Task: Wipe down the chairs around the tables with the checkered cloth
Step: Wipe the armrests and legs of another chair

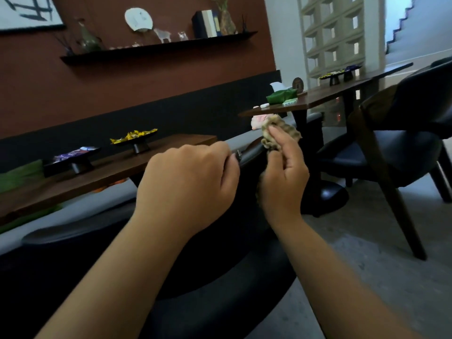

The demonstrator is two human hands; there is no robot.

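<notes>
My right hand (283, 177) grips the bunched checkered cloth (281, 133), beige and brown, and holds it against the top edge of a dark padded chair back (220, 265) right in front of me. My left hand (188, 184) curls over that same top edge just to the left of the cloth. The chair back fills the lower middle of the view and hides its seat. A second dark chair (391, 152) with wooden legs stands to the right at the far table.
A wooden table (102, 167) behind the chair carries two black stands with wrapped snacks (133, 137). A second table (318, 99) at the right holds a green tissue box (281, 95). A wall shelf (156, 48) hangs above. Concrete floor (367, 277) lies at the lower right.
</notes>
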